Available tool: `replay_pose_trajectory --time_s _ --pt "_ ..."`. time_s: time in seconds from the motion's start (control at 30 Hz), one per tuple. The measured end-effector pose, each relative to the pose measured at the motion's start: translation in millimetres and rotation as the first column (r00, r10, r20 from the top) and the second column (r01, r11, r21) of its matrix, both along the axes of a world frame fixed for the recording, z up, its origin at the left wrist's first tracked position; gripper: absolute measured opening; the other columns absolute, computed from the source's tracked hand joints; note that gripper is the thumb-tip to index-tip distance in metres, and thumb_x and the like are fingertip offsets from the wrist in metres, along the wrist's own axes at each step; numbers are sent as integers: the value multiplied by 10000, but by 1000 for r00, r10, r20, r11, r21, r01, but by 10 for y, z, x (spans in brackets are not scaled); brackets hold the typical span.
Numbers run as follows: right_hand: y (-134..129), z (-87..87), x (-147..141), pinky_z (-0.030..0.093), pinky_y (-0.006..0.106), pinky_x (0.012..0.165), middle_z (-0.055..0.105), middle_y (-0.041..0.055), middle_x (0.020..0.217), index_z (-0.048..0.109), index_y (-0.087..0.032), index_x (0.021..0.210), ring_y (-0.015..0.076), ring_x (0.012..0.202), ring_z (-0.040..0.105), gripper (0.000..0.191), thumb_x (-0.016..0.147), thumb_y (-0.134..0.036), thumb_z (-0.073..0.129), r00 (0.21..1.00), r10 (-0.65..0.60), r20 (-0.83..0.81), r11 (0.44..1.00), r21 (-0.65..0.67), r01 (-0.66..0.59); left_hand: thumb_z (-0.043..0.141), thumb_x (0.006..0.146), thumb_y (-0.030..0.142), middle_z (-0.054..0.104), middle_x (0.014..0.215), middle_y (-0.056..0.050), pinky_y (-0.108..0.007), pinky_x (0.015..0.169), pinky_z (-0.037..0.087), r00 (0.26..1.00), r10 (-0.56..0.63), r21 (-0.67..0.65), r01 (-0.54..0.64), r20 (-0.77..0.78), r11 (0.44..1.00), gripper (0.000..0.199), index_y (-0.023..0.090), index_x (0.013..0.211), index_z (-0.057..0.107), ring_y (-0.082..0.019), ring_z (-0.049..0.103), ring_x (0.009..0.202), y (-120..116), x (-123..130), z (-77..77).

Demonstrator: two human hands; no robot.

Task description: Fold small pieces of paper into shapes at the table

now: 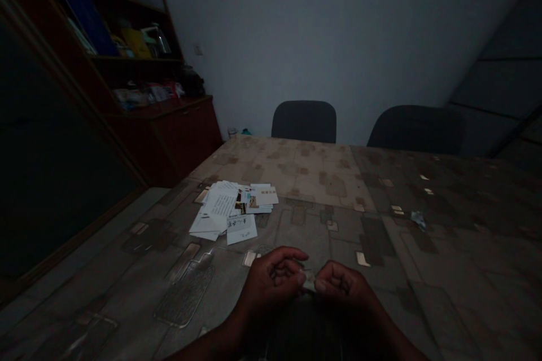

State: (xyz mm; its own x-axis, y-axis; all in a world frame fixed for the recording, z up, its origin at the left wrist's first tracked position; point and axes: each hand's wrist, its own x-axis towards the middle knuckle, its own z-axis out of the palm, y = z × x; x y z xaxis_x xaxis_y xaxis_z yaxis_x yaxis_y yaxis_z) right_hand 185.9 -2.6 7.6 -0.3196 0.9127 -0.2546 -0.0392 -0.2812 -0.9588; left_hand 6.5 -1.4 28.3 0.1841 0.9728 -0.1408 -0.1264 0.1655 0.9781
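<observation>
Low over the near side of the table, my left hand [277, 279] and my right hand [344, 285] almost meet. Between their fingertips is a small, pale, thin piece [310, 278] that looks like paper or plastic film; dim light hides its exact kind. My left thumb and a finger pinch its left side, with the index finger stretched out above. The right thumb and curled fingers grip its right side. Beyond my left hand lies a loose pile of printed papers and cards [222, 206].
A patterned cloth covers the table [296, 169]. A small crumpled scrap [418, 220] lies to the right. Two dark chairs, the middle chair [304, 119] and the right chair [417, 127], stand at the far edge. A loaded wooden cabinet [182, 130] fills the left.
</observation>
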Motion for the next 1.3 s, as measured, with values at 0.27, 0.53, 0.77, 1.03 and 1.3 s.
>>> replay_pose_trajectory --time_s 0.27,0.53,0.77,1.03,1.3 --pt "-6 44 -19 246 213 492 439 -65 551 499 -191 665 88 508 338 458 685 -590 722 999 14 45 1000 13 -15 735 644 196 596 669 28 -183 514 371 998 24 40 -22 -50 999 306 143 939 677 -99 538 577 -24 19 -60" --pt "-21 135 -53 272 214 501 407 -72 544 469 -201 623 95 521 345 404 678 -523 707 992 -1 129 999 52 -6 672 662 161 589 641 33 -190 516 369 991 62 81 -53 -122 995 313 133 973 649 -103 520 570 -22 75 -57" --pt "-2 98 -15 307 226 549 473 -42 614 538 -180 719 107 561 386 459 710 -617 677 997 62 46 998 2 -62 678 677 155 593 648 38 -194 538 397 987 119 125 -105 -110 987 342 149 1016 634 -109 544 582 -32 61 -107" --pt "-29 71 -61 264 233 526 367 -72 579 451 -212 656 110 553 314 418 732 -581 632 989 13 150 988 148 -36 665 679 160 601 643 18 -216 560 423 978 87 142 -61 -190 988 336 141 1015 660 -127 554 589 -92 98 -80" --pt "-36 133 -63 265 236 550 378 -64 623 476 -208 708 120 588 325 345 757 -526 601 986 46 158 990 124 -66 660 675 157 592 643 24 -210 542 409 981 61 116 -40 -186 992 345 145 1017 617 -128 555 585 -107 90 -58"
